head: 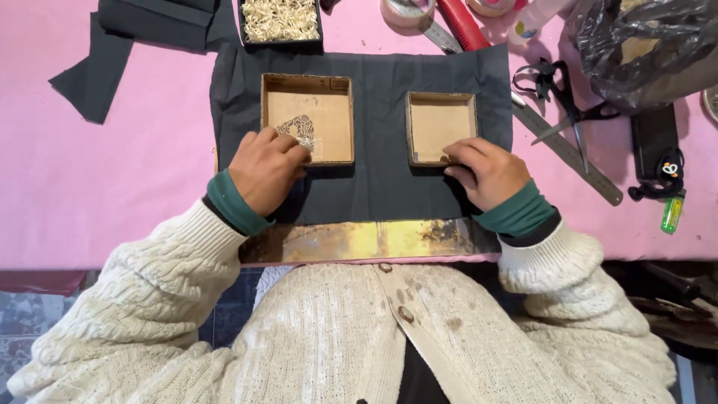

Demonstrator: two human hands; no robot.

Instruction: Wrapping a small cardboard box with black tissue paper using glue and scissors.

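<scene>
Two open cardboard trays lie on a dark cloth (378,82) spread over a pink table (112,172). My left hand (265,168) rests on the near left corner of the larger tray (308,116), fingers curled over its rim beside a small patterned mark inside. On the near edge of the smaller tray (440,126) sits my right hand (486,172), fingertips pressing the rim. Both trays look empty. My cream knitted sleeves with green cuffs fill the lower part of the head view.
A worn brass-coloured board (351,241) lies under the cloth at the table's near edge. Black scissors (557,93) and a metal ruler (568,153) lie to the right, with a black plastic bag (647,45), a green lighter (671,215), tape rolls (407,13), a tray of shredded filler (280,19) and spare dark cloth (127,45).
</scene>
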